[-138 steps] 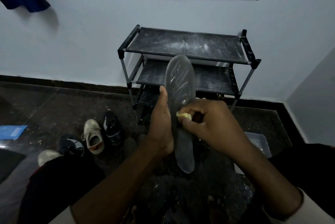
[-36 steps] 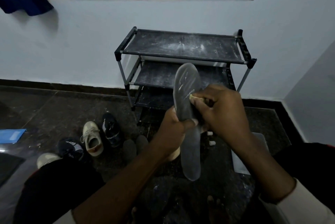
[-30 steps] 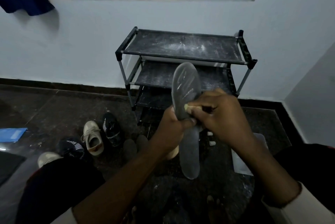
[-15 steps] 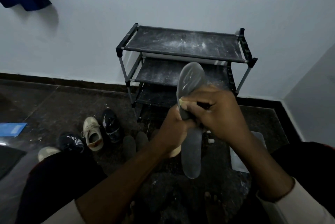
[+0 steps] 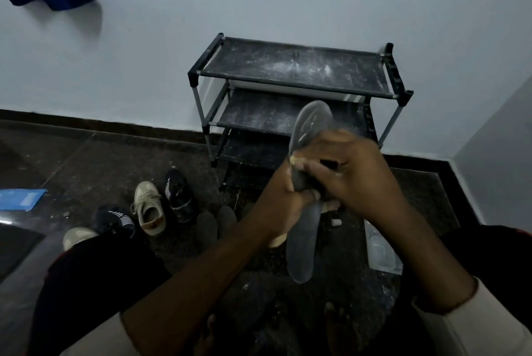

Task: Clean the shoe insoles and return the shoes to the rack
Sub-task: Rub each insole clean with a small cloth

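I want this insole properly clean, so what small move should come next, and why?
Probably sweep the right hand and its yellowish wad up the insole toward the toe: the left hand grips the middle, the wad sits just above that grip, and pale marks show near the toe.

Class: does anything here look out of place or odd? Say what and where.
White powdery streaks cover the rack's top shelf, odd on dark fabric. Shoes lie scattered on the floor left of it, pointing different ways.
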